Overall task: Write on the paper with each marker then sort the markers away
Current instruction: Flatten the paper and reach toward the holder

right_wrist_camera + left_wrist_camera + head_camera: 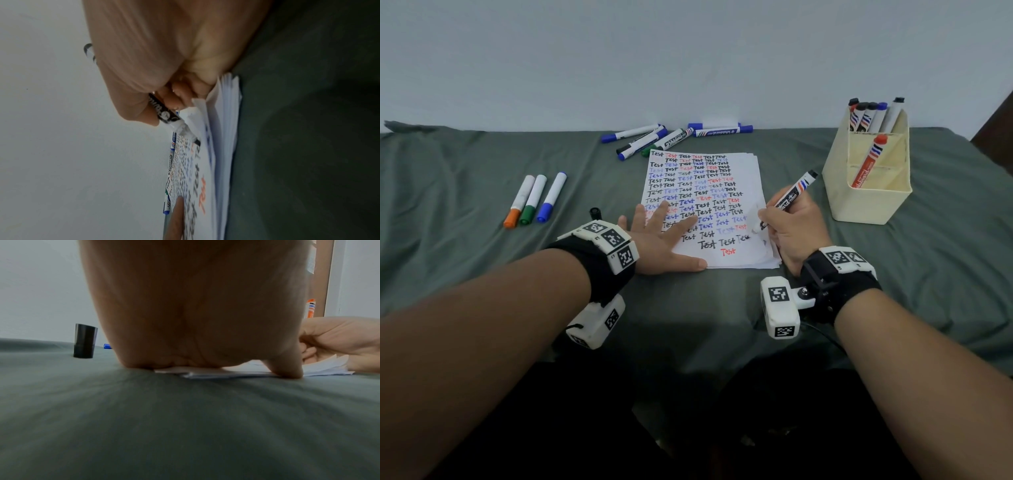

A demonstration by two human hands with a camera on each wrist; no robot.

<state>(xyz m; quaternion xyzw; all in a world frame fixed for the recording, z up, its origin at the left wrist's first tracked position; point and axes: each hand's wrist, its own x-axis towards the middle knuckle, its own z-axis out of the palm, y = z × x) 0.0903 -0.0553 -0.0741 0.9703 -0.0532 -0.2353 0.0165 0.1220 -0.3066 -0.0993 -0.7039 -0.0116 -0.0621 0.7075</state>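
A stack of white paper [743, 171] covered with rows of "Test" in black, blue and red lies on the grey-green cloth. My left hand [664, 236] lies flat with spread fingers on the paper's left side. My right hand [791, 226] grips an uncapped black marker [796, 190], its tip [197, 142] touching the paper at the right end of a lower row. The marker's black cap [595, 213] stands upright on the cloth beside my left wrist [84, 340].
A cream organiser box [866, 202] at the right holds several markers, one red lying in its front compartment. Several markers [674, 137] lie behind the paper. Orange, green and blue markers [534, 202] lie at the left. A wall stands behind.
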